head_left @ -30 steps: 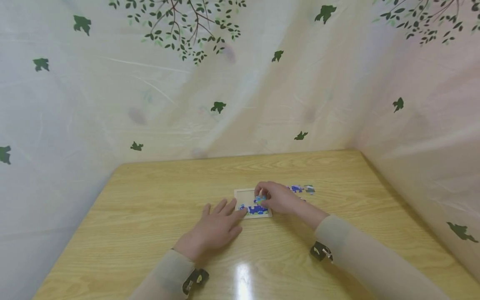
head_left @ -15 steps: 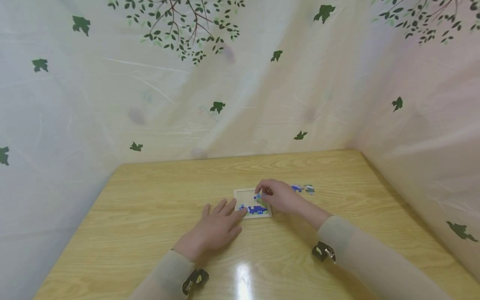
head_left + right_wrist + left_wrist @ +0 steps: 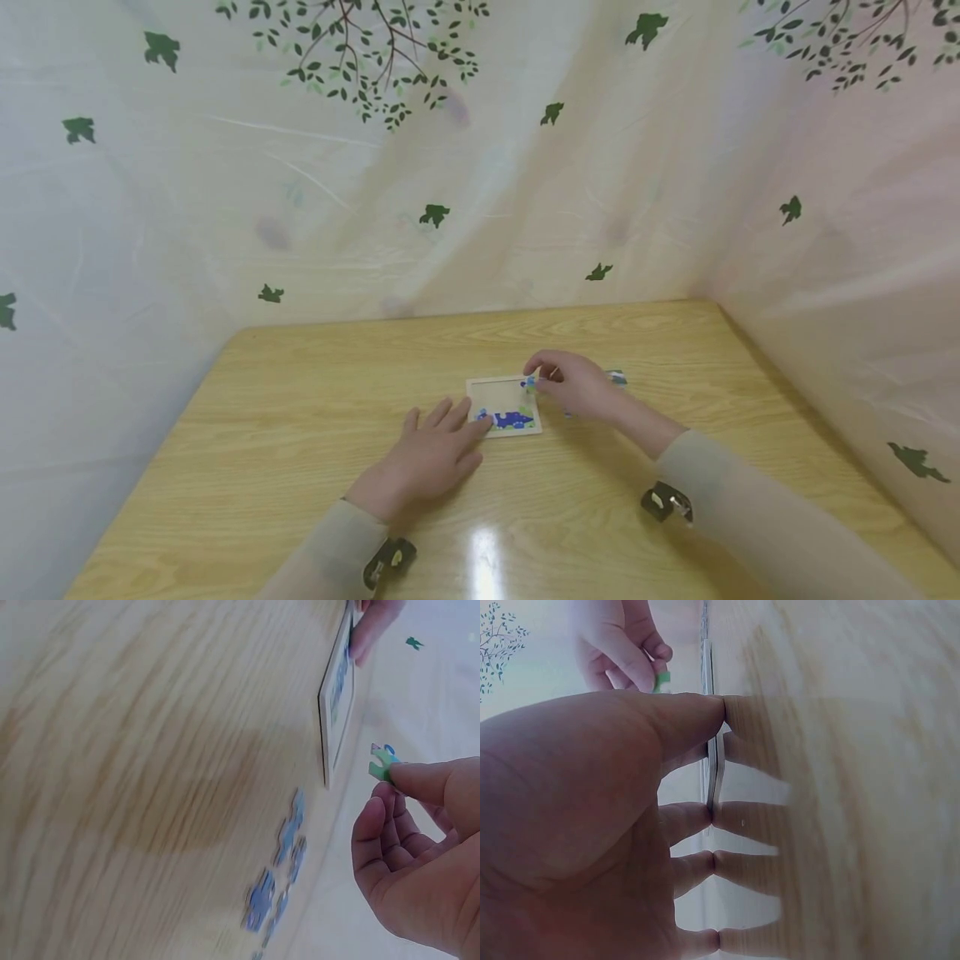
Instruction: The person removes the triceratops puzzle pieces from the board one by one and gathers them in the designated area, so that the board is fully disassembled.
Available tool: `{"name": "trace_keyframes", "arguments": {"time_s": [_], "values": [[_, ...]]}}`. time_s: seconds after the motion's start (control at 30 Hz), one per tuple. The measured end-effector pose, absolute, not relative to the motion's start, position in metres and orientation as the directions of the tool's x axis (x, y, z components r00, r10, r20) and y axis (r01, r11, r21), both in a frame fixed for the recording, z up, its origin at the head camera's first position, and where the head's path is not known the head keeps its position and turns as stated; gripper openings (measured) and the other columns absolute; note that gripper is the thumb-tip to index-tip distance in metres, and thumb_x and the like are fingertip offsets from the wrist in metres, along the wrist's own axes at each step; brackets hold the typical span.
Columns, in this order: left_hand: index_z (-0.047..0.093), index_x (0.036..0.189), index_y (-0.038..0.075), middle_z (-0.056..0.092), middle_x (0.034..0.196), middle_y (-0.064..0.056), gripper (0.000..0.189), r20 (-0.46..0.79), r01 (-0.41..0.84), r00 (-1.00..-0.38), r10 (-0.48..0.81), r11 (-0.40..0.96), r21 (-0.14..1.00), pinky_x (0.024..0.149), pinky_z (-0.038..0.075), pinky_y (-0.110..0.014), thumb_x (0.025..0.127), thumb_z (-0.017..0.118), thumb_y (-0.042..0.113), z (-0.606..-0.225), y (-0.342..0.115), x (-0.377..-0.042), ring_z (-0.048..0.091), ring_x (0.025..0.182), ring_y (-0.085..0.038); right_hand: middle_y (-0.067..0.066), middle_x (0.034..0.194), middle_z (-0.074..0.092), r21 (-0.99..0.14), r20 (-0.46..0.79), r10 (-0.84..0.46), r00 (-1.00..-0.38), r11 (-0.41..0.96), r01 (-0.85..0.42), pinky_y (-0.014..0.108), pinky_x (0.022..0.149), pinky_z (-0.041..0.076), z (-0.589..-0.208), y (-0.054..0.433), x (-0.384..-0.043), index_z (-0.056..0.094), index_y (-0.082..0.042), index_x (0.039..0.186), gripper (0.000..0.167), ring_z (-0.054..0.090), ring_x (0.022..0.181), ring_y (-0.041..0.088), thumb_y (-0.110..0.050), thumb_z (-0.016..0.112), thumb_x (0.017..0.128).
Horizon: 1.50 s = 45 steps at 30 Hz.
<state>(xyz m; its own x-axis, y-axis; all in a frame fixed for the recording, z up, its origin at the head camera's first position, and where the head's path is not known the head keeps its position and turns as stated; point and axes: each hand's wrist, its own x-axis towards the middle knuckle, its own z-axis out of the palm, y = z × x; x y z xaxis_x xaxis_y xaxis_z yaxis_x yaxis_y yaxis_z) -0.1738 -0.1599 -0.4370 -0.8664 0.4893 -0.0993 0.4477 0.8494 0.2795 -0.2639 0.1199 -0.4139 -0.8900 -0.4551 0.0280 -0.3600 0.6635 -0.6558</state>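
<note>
A shallow puzzle tray [image 3: 495,395] with a pale rim lies on the table. Joined blue and green jigsaw pieces [image 3: 514,420] fill its near side; bare board shows behind them. My left hand [image 3: 431,458] lies with fingers spread at the tray's left edge, the index fingertip resting on the pieces. In the right wrist view my right hand [image 3: 420,847] pinches a green and blue jigsaw piece [image 3: 384,763] between thumb and index finger, the other fingers curled. The head view places that hand raised above the tray's far right corner, the piece clear of the board.
Several loose jigsaw pieces [image 3: 260,900] lie on the wooden table [image 3: 315,383] to the tray's right, partly hidden by the right hand in the head view. A pale curtain [image 3: 337,208] printed with leaves hangs behind the table's far edge and along its sides.
My right hand has lifted and moved right, away from the joined pieces, carrying the pinched jigsaw piece with it. The left hand stays where it was.
</note>
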Motion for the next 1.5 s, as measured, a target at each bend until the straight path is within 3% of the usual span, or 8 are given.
{"name": "trace_keyframes", "arguments": {"time_s": [0.13,0.43,0.97,1.33,1.5], "values": [[0.047,0.170,0.026,0.029,0.179,-0.017,0.055,-0.099,0.451,-0.865,0.491,0.850,0.272,0.125,0.013,-0.082,0.117,0.052,0.040,-0.437,-0.160,-0.174,0.022,0.165,-0.048,0.003,0.105,0.068,-0.670,0.031,-0.440,-0.898,0.657,-0.345,0.038,0.077,0.057,-0.412,0.133,-0.263,0.070,-0.009,0.131,0.021,0.067,0.094,0.020,-0.011,0.067,0.111],[0.046,0.170,0.025,0.028,0.180,-0.017,0.055,-0.098,0.462,-0.859,0.502,0.845,0.270,0.125,0.013,-0.082,0.117,0.052,0.039,-0.438,-0.160,-0.175,0.021,0.165,-0.048,0.007,0.111,0.071,-0.654,0.038,-0.408,-0.912,0.680,-0.332,0.046,0.088,0.060,-0.411,0.165,-0.261,0.069,-0.010,0.121,0.013,0.069,0.102,0.025,-0.010,0.069,0.109],[0.046,0.170,0.024,0.028,0.179,-0.018,0.055,-0.094,0.462,-0.861,0.500,0.846,0.267,0.125,0.013,-0.082,0.117,0.053,0.038,-0.436,-0.160,-0.173,0.022,0.165,-0.047,0.015,0.124,0.072,-0.634,0.012,-0.341,-0.940,0.724,-0.271,0.057,0.099,0.059,-0.408,0.218,-0.256,0.070,-0.006,0.125,0.017,0.068,0.116,0.036,-0.014,0.067,0.111],[0.045,0.171,0.027,0.027,0.180,-0.016,0.056,-0.102,0.452,-0.866,0.489,0.854,0.259,0.126,0.012,-0.082,0.117,0.051,0.041,-0.439,-0.160,-0.175,0.020,0.166,-0.046,0.016,0.123,0.074,-0.619,0.016,-0.347,-0.938,0.733,-0.282,0.062,0.101,0.058,-0.411,0.246,-0.251,0.073,-0.006,0.121,0.014,0.069,0.118,0.041,-0.014,0.068,0.111],[0.045,0.171,0.027,0.027,0.180,-0.016,0.056,-0.103,0.451,-0.866,0.490,0.853,0.264,0.125,0.012,-0.082,0.117,0.051,0.041,-0.439,-0.159,-0.176,0.020,0.166,-0.047,0.011,0.115,0.074,-0.602,0.001,-0.348,-0.938,0.748,-0.279,0.063,0.103,0.056,-0.412,0.253,-0.249,0.074,-0.005,0.118,0.013,0.068,0.115,0.038,-0.014,0.068,0.110]]}}
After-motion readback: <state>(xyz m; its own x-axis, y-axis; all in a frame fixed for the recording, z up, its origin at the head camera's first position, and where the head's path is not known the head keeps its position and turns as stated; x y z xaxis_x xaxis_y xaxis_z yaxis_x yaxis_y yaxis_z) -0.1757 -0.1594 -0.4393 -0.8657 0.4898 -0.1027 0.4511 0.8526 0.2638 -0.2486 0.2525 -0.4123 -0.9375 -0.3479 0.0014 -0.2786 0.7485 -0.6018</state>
